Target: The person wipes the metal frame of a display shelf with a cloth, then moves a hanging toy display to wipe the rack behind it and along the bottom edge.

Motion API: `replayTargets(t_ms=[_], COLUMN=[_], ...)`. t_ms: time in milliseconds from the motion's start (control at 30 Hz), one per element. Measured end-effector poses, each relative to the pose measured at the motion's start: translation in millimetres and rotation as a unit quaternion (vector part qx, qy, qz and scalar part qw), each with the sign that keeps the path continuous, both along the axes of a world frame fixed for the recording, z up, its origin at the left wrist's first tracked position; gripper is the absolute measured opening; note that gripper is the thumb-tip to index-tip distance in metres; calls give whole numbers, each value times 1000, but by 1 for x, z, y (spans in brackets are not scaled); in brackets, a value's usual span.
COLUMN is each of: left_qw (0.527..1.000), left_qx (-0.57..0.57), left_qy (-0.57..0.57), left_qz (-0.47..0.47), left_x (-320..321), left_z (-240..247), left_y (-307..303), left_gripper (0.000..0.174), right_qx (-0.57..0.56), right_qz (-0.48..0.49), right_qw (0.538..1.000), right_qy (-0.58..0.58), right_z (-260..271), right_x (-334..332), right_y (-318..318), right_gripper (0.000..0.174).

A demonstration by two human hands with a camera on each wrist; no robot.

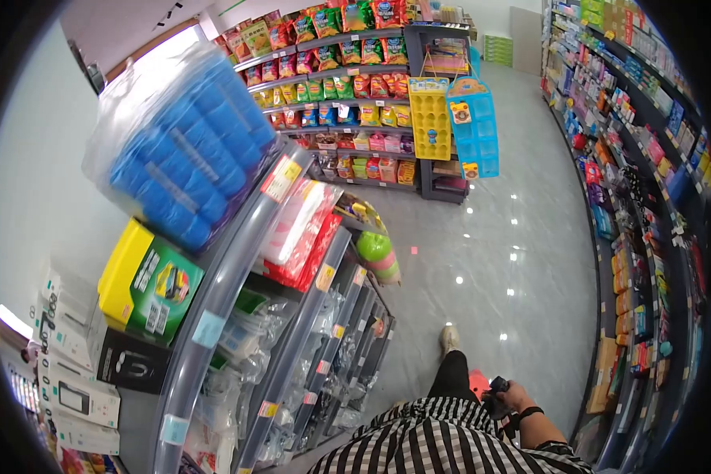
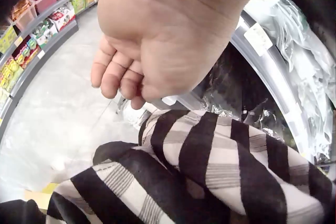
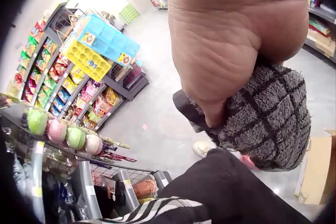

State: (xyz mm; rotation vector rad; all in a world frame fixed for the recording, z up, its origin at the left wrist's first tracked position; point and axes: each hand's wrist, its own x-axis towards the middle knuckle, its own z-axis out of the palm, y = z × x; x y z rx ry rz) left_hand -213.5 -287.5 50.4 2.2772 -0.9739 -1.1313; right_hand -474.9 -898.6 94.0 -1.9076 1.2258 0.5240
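My right hand grips a dark grey fluffy cloth with a black checked pattern, bunched below the palm in the right wrist view. In the head view the same right hand is low at the right of the striped shirt, a black end of what it holds poking up from the fingers. The left hand hangs beside the shirt in the left wrist view, fingers loosely curled and holding nothing. A grey shelf edge with a price label is close to that hand; the head view does not show it.
Shelving with blue rolls and a yellow-green box stands at the left. Snack shelves and hanging yellow and blue trays are ahead. A long stocked shelf lines the right of the tiled aisle.
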Motion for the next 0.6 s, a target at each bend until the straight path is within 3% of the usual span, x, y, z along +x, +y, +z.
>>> replayTargets(t_ms=[200,267,333,433,467,500,533,567,600], left_qw=[999,996,991,979,964,951,895,887,851], left_qx=[-8,-14,-16,15,261,242,209,210,194], left_qy=[-22,-27,-25,-6,-45,42,125,124,156], left_qz=[46,81,129,202,-7,188,374,392,462], left_x=[43,43,25,-36,-8,-1,1,2,3], left_z=[-4,-7,-6,24,63,73,80,90,99], left_y=[-98,-149,-201,-236,-292,-311,-326,-342,-356], left_gripper=[39,40,41,43,46,45,46,46,44], right_qx=[15,31,29,52,82,38,-36,-64,-77], right_qz=[64,39,36,-66,-125,-90,-70,-74,-90], right_qw=[998,999,999,994,983,992,995,993,989], right_qy=[-1,-14,-27,-69,-102,-84,-66,-64,-83], right_z=[-33,-47,-57,-65,-36,-36,-59,-89,-68], right_x=[57,70,76,73,81,82,74,65,78], right_y=[-97,-148,-205,-294,-317,-349,-381,-415,-429], right_gripper=[49,48,47,44,45,46,46,46,44])
